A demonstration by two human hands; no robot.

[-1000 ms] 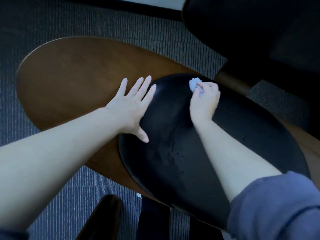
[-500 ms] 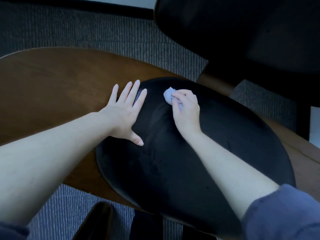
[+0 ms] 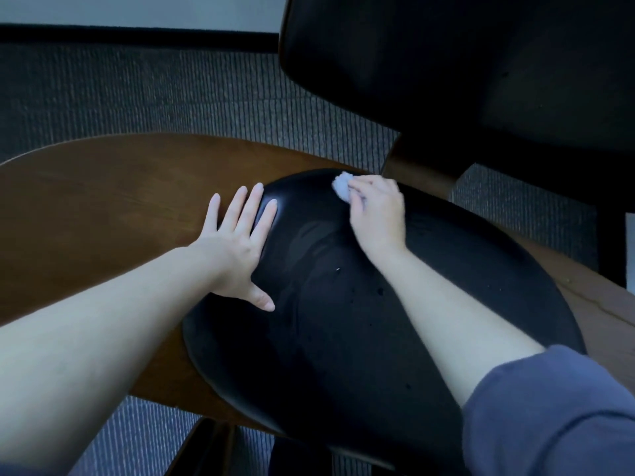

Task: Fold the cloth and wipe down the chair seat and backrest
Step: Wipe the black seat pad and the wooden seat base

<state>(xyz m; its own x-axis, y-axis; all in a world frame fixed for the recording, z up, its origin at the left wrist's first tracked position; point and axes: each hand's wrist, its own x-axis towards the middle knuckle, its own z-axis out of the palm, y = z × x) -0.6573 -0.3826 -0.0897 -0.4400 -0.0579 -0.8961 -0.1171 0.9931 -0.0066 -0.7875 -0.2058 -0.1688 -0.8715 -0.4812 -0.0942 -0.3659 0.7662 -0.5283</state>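
Floor: carpet, grey-blue, woven in fine close ribs; it is shown at the far side, in a strip at the right and at the near left corner.
Skirting: black band, run along the foot of the wall.
Wall: pale and plain, seen only as a narrow strip at the upper edge.
Light: dim, cool and bluish; shadows are kept soft.
Lower edge: dark curved shape, seen over the carpet; it cannot be identified.
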